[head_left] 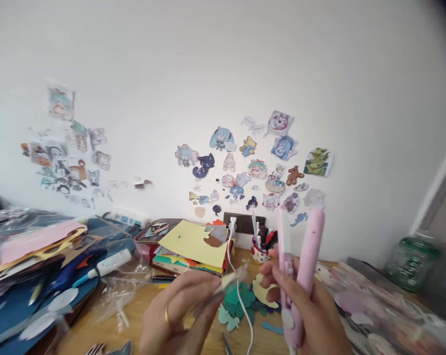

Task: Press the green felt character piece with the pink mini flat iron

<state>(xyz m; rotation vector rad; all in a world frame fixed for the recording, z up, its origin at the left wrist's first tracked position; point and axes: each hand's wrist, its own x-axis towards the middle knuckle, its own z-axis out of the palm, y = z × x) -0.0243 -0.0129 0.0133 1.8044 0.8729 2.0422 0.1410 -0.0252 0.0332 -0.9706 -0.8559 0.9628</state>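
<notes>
My right hand (312, 310) is wrapped round a pink two-armed heat tool (300, 261), like a small straightener, held upright with its arms apart at the top. A white cord (241, 296) runs from it up to a dark wall socket (241, 223). My left hand (182, 310), with a ring on one finger, pinches a small clear plastic piece (232, 278) beside the tool. Below the hands, green, yellow and blue paper cut-outs (241, 301) lie on the wooden desk (134, 315).
A stack of coloured paper (193, 246) lies on a tin at the back. A cup of pens (262, 246) stands by the socket. A blue glue gun (75, 271) and clear bags lie left. A green jar (411, 261) stands right. Stickers cover the wall (252, 167).
</notes>
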